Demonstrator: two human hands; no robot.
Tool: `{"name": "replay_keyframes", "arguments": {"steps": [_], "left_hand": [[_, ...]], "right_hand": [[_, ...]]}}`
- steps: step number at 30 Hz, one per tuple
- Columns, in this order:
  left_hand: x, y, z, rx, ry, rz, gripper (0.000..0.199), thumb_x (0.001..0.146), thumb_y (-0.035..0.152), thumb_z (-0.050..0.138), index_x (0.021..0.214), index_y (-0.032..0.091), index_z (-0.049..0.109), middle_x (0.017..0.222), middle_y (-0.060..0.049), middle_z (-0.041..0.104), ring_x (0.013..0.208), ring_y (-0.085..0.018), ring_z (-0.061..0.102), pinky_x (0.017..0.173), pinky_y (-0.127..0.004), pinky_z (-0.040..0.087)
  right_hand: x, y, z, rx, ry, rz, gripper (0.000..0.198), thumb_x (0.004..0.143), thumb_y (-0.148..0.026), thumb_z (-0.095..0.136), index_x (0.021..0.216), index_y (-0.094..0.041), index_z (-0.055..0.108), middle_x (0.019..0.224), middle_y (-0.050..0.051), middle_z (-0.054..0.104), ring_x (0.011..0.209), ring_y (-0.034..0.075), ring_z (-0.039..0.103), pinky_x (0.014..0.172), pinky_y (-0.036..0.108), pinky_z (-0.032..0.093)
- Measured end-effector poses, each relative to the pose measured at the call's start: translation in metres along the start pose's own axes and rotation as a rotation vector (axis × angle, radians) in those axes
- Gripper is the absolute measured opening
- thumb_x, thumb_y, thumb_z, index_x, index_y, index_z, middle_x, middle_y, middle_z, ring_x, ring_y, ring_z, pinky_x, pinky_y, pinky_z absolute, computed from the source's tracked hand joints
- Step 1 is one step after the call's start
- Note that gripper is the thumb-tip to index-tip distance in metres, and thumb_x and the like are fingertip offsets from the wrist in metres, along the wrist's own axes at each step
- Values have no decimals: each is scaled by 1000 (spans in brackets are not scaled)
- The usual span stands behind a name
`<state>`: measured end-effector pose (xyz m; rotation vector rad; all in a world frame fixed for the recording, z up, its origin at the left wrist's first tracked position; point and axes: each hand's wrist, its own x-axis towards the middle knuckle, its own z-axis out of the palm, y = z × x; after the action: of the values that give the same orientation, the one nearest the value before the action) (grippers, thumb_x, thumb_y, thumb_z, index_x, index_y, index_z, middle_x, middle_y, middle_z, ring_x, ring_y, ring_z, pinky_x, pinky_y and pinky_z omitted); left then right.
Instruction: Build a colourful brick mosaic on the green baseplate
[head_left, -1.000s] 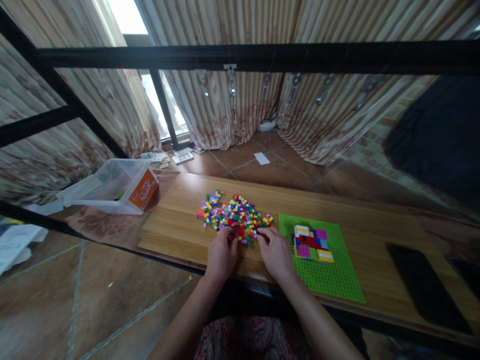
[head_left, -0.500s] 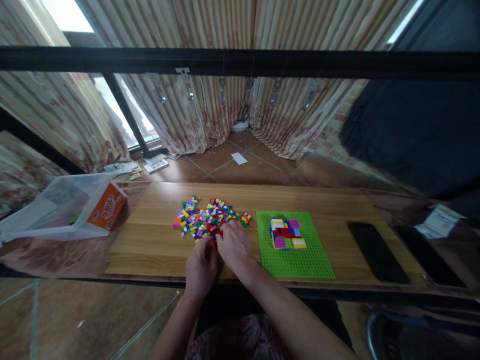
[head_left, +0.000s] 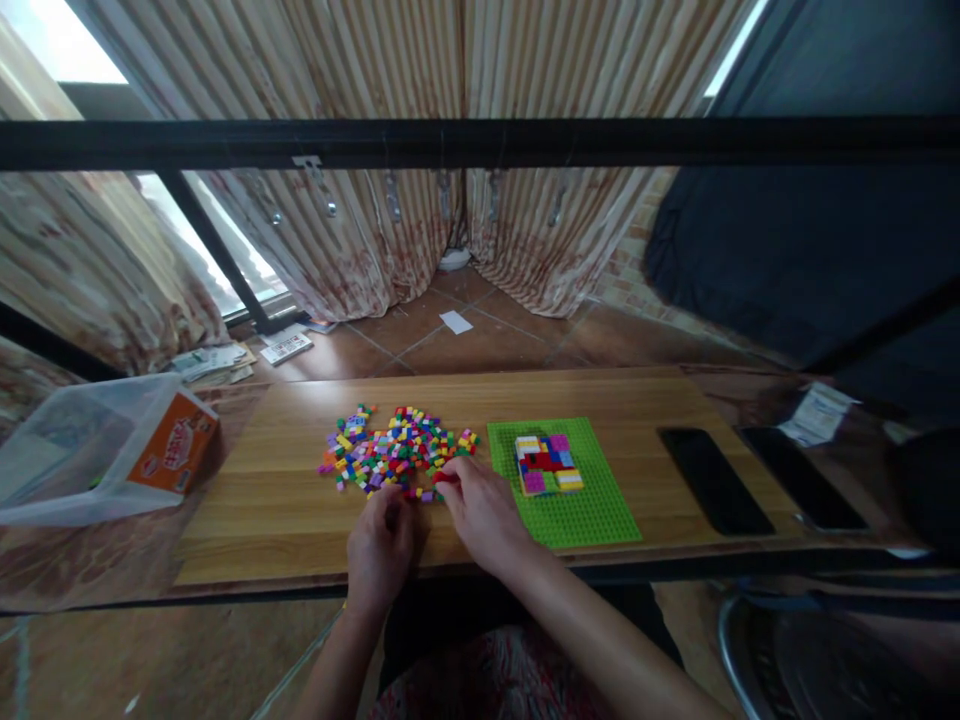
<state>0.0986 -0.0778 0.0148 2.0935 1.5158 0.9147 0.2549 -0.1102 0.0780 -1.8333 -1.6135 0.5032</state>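
Observation:
My right hand [head_left: 480, 508] pinches a small red toy brick [head_left: 445, 478] between thumb and fingers at the near right edge of a loose brick pile [head_left: 397, 445]. The pile mixes many colours. My left hand [head_left: 381, 545] is curled with its fingertips together at the pile's near edge, and what it holds, if anything, is hidden. Right of my right hand lies a green studded baseplate [head_left: 600, 510]. On it stands a low, roughly square block of joined bricks [head_left: 547, 463] in red, white, pink, yellow and blue.
The wooden board [head_left: 255, 500] lies under everything. At the left stands a clear plastic bin [head_left: 90, 500] with an orange label. Two dark phone-like slabs, a nearer one [head_left: 716, 482] and a farther one [head_left: 806, 480], lie at the right. A black bar [head_left: 480, 143] crosses beyond the board.
My hands have moved apart, and the red brick now shows in my right fingers. The whole view has shifted, so the board and its things appear farther left.

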Motion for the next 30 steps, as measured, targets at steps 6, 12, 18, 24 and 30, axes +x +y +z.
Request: {"name": "replay_keyframes", "arguments": {"steps": [6,12,18,24,30], "left_hand": [[0,-2,1,52,12,18,19,85,32,49,96,20,58,78,-3,67,68,-18,64,63,-27,48],[1,-5,3,71,18,17,19,84,34,48,93,20,59,79,-4,67,68,-19,65,61,-27,47],[1,-5,4,65,24,1,22,84,35,49,95,19,59,78,-4,67,68,-18,65,64,-28,49],[3,-2,4,105,28,-20,24,84,36,49,96,19,60,79,-5,67,69,-19,65,63,-28,49],[3,0,4,142,44,7,22,84,35,48,94,18,60,79,-5,67,68,-18,65,63,-27,49]], "right_hand": [[-38,30,-26,120,78,14,19,90,-21,48,102,-22,63,96,5,68,89,19,63,81,33,48],[-68,74,-58,140,187,112,22,88,-28,50,104,-26,65,102,5,69,95,21,64,86,37,49],[-64,122,-97,137,330,277,26,84,-40,56,97,-20,68,96,8,71,84,22,66,79,37,51],[-36,142,-108,184,294,243,24,83,-38,58,93,-19,70,93,7,73,86,22,66,80,36,50],[-19,144,-106,41,114,111,21,86,-34,54,93,-22,70,93,4,72,86,20,66,81,35,48]]}}
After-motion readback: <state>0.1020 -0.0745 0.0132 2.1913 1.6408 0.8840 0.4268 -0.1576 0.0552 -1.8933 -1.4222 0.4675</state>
